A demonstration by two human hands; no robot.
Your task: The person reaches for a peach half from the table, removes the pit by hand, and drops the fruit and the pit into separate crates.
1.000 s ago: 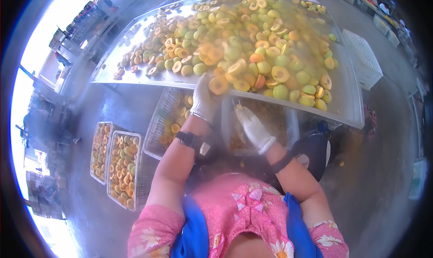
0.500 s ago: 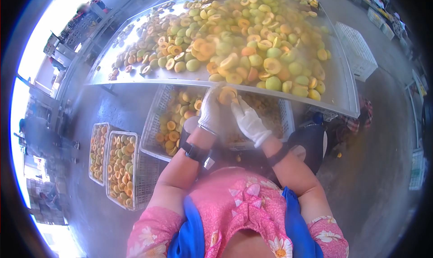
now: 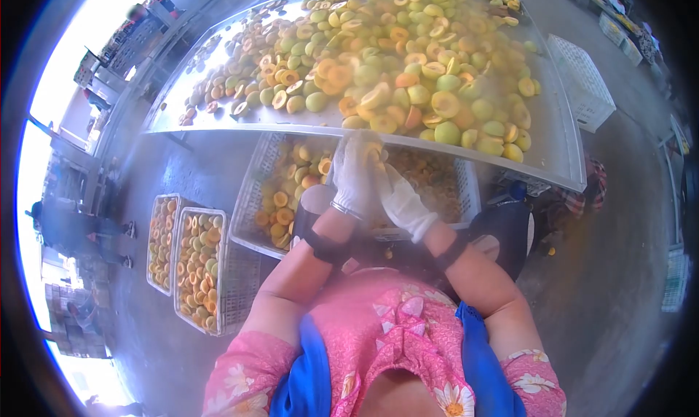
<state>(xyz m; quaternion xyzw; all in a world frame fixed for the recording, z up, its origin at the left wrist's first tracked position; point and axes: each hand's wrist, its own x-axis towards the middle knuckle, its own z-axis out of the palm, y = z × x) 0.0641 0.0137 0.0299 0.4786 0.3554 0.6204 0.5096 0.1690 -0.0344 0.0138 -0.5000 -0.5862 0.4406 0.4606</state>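
Both hands wear white gloves and meet just below the front edge of the metal table. My left hand (image 3: 354,176) is closed around an apricot half (image 3: 374,152), whose orange flesh shows partly between the gloves. My right hand (image 3: 405,204) lies against it from the right, fingers pressed together and pointing at the fruit. Blur and the left glove hide its fingertips, so what they pinch cannot be made out. Many apricots, whole-looking and halved (image 3: 445,104), are heaped on the metal table (image 3: 240,128) ahead.
Under the table edge stands a crate of apricot halves (image 3: 280,198), beside a section of small brownish pieces (image 3: 429,180). Two filled crates (image 3: 202,271) sit on the floor at left. A white crate (image 3: 582,85) stands right of the table. Other people (image 3: 80,224) are in the background.
My left hand has closed further over the apricot half, covering more of it. My right hand has shifted slightly left, up against the left glove.
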